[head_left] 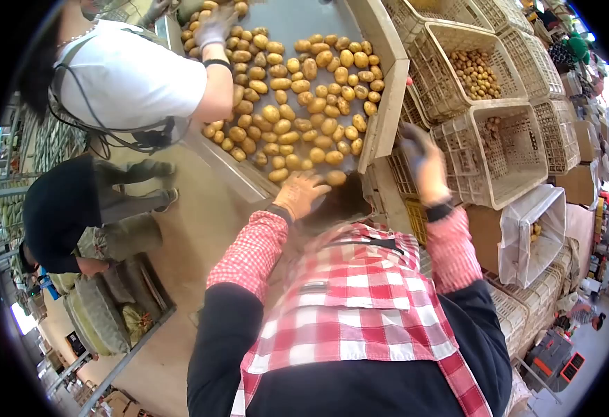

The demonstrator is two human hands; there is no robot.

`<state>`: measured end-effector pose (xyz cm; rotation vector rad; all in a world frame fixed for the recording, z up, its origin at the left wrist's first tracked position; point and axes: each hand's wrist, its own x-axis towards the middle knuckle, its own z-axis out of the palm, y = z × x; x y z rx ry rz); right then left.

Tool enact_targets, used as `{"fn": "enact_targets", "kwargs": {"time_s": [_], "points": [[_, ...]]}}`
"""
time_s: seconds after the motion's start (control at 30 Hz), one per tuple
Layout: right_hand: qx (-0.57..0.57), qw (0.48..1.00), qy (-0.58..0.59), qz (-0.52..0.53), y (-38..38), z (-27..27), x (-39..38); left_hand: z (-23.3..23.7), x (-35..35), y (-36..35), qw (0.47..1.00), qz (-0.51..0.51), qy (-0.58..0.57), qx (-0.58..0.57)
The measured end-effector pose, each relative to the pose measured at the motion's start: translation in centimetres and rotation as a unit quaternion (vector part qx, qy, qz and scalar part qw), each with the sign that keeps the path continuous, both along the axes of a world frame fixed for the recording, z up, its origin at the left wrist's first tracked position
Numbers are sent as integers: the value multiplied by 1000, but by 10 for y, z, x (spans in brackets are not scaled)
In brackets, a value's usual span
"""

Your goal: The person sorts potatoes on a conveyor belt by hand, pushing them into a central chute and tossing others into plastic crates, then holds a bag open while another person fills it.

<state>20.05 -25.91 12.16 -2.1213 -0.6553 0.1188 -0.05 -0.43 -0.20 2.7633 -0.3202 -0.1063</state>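
Observation:
Many potatoes (283, 127) lie spread over the grey sorting table (283, 21) in front of me. My left hand (301, 195), ungloved, rests at the table's near end with its fingers stretched out beside a potato (335, 178) at the edge of an opening. Past the right side board (386, 90), my right hand (420, 158) is in a dark glove, close to the plastic crates. Motion blurs its fingers, so I cannot make out whether they hold anything.
On the right stand plastic crates (450, 156), one with small potatoes (475, 74), and a crate with a white liner (527, 240). A co-worker (134, 76) reaches over the table with a gloved hand (215, 28). Another person (61, 208) bends by sacks (96, 316) at left.

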Motion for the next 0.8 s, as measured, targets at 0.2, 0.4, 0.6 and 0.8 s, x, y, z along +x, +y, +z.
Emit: {"fn": "enact_targets", "kwargs": {"time_s": [0.2, 0.4, 0.6, 0.8], "points": [[-296, 944, -28, 144, 184, -74, 50, 7, 13, 9, 965, 246, -42, 76], [-389, 905, -72, 156, 225, -70, 64, 15, 16, 6, 962, 226, 37, 150], [-278, 947, -40, 154, 205, -74, 50, 6, 16, 9, 968, 195, 8, 155], [-363, 902, -47, 228, 272, -51, 61, 6, 17, 9, 970, 198, 28, 138]]}}
